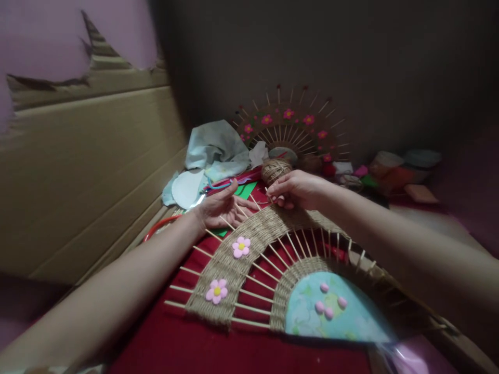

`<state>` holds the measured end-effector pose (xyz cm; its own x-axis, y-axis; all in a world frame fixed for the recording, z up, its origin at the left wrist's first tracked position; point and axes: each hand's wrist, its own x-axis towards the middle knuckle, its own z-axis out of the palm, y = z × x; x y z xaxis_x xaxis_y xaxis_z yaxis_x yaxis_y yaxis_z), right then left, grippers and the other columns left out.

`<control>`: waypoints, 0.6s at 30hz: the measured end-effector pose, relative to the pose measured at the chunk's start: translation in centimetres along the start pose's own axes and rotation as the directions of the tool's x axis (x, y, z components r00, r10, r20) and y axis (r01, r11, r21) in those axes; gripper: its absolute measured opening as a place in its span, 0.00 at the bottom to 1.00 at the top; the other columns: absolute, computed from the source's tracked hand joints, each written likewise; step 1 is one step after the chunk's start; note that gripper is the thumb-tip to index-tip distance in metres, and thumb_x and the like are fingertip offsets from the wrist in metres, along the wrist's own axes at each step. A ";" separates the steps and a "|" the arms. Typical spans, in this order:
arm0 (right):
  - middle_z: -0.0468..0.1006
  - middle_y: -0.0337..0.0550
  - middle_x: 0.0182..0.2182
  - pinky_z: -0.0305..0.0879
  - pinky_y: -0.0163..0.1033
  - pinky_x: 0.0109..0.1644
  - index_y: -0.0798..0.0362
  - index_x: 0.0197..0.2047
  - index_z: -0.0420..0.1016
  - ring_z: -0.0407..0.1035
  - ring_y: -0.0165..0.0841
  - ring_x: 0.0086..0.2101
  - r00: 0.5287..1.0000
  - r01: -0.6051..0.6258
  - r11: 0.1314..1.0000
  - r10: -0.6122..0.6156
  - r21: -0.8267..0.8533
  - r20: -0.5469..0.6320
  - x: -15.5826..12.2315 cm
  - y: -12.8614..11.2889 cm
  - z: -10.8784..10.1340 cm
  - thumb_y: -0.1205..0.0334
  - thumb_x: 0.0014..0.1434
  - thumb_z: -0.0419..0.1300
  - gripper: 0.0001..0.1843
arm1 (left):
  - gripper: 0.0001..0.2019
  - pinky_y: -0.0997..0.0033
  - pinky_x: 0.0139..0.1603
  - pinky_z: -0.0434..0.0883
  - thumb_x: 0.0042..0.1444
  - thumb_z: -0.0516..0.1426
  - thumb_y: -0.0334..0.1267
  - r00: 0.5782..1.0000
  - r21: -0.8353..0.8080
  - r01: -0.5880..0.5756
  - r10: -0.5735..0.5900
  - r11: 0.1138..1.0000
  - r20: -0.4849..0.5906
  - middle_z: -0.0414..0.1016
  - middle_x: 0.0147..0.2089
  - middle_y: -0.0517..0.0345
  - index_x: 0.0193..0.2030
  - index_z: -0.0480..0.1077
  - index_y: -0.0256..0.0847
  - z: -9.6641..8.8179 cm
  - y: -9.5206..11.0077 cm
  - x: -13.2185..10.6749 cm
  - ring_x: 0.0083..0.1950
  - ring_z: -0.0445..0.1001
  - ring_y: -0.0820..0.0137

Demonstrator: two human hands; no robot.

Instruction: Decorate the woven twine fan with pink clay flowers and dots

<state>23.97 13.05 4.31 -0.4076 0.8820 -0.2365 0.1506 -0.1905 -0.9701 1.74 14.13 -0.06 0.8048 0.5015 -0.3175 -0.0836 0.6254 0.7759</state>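
Note:
A half-round woven fan (259,221) of tan twine on thin wooden sticks lies before me, with two pink clay flowers (241,247) on its left band. Its centre is a blue patterned half-disc (323,311) dotted with several pink ovals. My left hand (226,208) is open, palm up, its fingers spread behind the stick ends at the fan's upper left. At the top edge, my right hand (286,189) pinches around one stick end; a thin strand appears near its fingertips. A ball of twine (276,170) sits just behind the right hand.
A finished-looking fan with bright pink flowers (288,114) stands at the back. Cardboard (97,171) walls the left side. Pale cloth (216,145), a white disc (187,189) and green paper (245,190) lie behind my left hand. Dim containers (390,163) stand at back right. Red cloth (241,353) covers the surface.

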 end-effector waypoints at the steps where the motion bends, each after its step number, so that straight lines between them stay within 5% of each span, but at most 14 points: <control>1: 0.69 0.40 0.16 0.52 0.27 0.14 0.58 0.21 0.70 0.61 0.24 0.17 1.000 -0.001 1.000 0.001 -0.003 0.007 0.0 0.1 0.1 0.71 0.48 0.60 0.06 | 0.36 0.60 0.37 0.72 0.57 0.43 0.60 1.000 -0.003 0.009 -0.009 1.000 0.018 0.77 0.36 0.33 0.49 0.67 0.23 0.1 -0.2 0.1 0.37 0.78 0.56; 4: 0.69 0.40 0.15 0.52 0.28 0.15 0.57 0.20 0.71 0.61 0.25 0.17 1.000 -0.007 1.000 0.007 -0.020 0.018 0.0 0.4 0.4 0.71 0.48 0.59 0.07 | 0.30 0.60 0.38 0.72 0.56 0.50 0.56 0.998 -0.014 0.010 -0.009 1.000 0.056 0.78 0.36 0.37 0.52 0.66 0.27 0.4 -0.8 0.4 0.36 0.78 0.58; 10: 0.70 0.40 0.14 0.55 0.31 0.16 0.55 0.20 0.71 0.62 0.26 0.16 0.998 0.026 0.995 -0.030 -0.096 -0.046 -0.5 0.5 0.7 0.72 0.48 0.59 0.08 | 0.21 0.66 0.42 0.70 0.50 0.57 0.23 0.995 0.040 -0.072 0.074 0.997 -0.065 0.78 0.38 0.44 0.53 0.66 0.29 1.0 -1.8 0.6 0.36 0.77 0.67; 15: 0.70 0.37 0.15 0.56 0.31 0.16 0.53 0.22 0.72 0.61 0.25 0.16 0.980 0.106 0.967 -0.142 -0.231 -0.142 -2.5 -0.3 0.7 0.71 0.49 0.60 0.07 | 0.22 0.65 0.45 0.70 0.52 0.54 0.22 0.997 0.046 -0.059 0.062 0.997 -0.055 0.77 0.44 0.42 0.56 0.65 0.29 1.5 -1.6 0.5 0.41 0.77 0.66; 18: 0.69 0.36 0.14 0.57 0.31 0.17 0.53 0.24 0.72 0.61 0.25 0.16 0.987 0.075 0.962 -0.109 -0.261 -0.119 -3.9 -0.2 1.3 0.71 0.49 0.61 0.05 | 0.22 0.65 0.45 0.70 0.53 0.54 0.24 0.998 0.050 -0.058 0.060 0.997 -0.035 0.76 0.45 0.43 0.56 0.64 0.31 1.3 -1.6 0.4 0.42 0.77 0.65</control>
<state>24.39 9.09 5.40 -0.3119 0.9424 -0.1211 0.3493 -0.0049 -0.9370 2.99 12.54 -0.77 0.7773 0.5588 -0.2892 -0.1008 0.5643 0.8194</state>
